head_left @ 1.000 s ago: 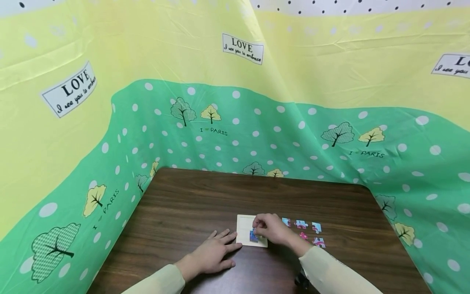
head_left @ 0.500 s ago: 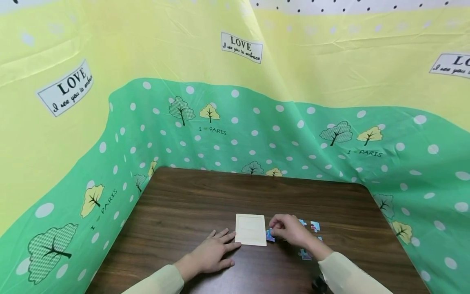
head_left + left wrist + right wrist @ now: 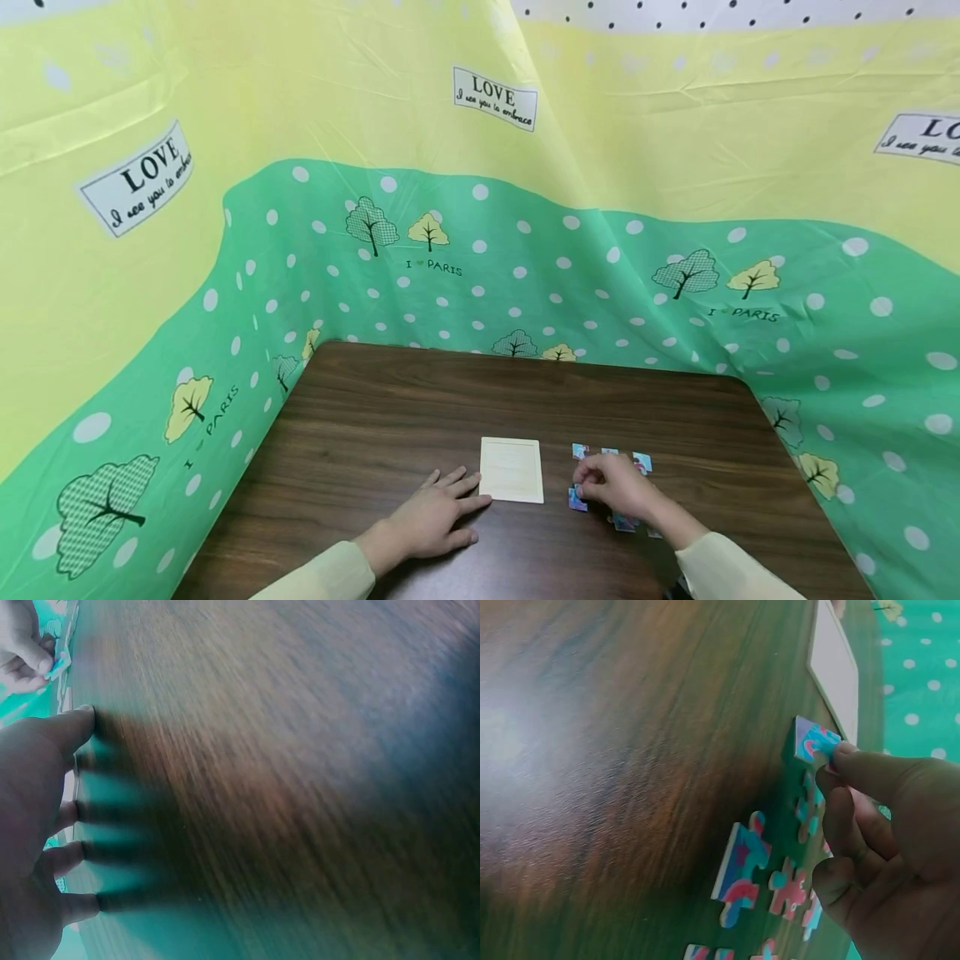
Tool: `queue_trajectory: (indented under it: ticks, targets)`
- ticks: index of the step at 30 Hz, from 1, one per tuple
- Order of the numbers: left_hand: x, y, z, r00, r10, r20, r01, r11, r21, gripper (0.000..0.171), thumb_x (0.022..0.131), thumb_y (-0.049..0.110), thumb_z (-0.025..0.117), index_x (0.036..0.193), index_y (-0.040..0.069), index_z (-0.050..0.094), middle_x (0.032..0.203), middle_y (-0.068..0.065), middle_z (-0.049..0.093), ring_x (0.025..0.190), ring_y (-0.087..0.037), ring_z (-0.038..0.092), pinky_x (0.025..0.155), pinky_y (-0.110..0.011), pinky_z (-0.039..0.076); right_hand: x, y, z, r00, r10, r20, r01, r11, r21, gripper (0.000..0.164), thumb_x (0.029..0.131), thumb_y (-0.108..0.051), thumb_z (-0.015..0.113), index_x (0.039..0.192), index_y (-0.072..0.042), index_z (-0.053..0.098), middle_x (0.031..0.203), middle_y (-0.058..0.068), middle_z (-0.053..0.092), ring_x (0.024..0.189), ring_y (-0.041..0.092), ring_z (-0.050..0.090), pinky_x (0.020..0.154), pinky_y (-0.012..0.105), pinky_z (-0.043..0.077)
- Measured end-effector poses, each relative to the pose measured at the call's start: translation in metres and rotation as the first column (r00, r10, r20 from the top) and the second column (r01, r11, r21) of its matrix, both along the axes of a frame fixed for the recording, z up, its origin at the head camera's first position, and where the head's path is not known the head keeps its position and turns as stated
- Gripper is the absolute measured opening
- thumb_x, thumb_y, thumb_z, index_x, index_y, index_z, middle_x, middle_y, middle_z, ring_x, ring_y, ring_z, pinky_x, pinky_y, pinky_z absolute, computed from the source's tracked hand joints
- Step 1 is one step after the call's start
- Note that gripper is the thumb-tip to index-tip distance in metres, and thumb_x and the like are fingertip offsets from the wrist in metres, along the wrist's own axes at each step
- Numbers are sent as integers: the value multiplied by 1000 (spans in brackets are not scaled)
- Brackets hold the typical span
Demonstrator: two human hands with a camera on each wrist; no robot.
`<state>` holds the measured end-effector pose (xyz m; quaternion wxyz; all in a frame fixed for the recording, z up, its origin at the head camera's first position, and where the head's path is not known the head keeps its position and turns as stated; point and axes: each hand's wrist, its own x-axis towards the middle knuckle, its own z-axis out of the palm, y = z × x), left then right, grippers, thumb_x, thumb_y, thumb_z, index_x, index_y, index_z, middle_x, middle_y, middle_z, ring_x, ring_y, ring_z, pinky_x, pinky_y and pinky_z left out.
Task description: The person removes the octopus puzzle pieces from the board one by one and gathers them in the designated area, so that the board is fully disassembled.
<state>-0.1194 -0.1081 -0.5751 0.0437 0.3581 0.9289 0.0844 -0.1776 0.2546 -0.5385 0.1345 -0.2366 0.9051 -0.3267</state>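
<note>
My right hand (image 3: 617, 483) pinches a blue and purple jigsaw puzzle piece (image 3: 577, 500) between thumb and fingertips, right of the board. In the right wrist view the same puzzle piece (image 3: 814, 741) is held close over the table at the near end of the other pieces. My left hand (image 3: 431, 518) lies on the table with its fingers spread, fingertips at the left edge of the pale square puzzle board (image 3: 512, 471). The board has a raised rim and no piece on it. In the left wrist view the left hand's fingers (image 3: 69, 859) are straight.
Several colourful puzzle pieces lie on the dark wooden table (image 3: 405, 400) around and partly under my right hand, among them a corner piece (image 3: 581, 451) and a pink-and-blue piece (image 3: 742, 870). A green and yellow printed cloth (image 3: 442, 308) surrounds the table.
My right hand has carried the puzzle piece from over the board rightward to the loose pieces, leaving the board bare. The left hand has stayed in place.
</note>
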Motion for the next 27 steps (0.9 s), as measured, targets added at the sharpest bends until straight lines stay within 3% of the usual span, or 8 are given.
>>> queue_trajectory:
  ticks: [27]
  targets:
    - [2, -1, 0, 1000, -9, -12, 9, 999, 36, 57, 99, 52, 60, 151, 31, 52, 161, -8, 44, 147, -38, 42, 108, -70, 42, 6, 7, -8, 999, 45, -26, -42, 995, 88, 11, 82, -2, 75, 88, -11, 77, 77, -8, 68, 68, 0, 55, 60, 22, 50]
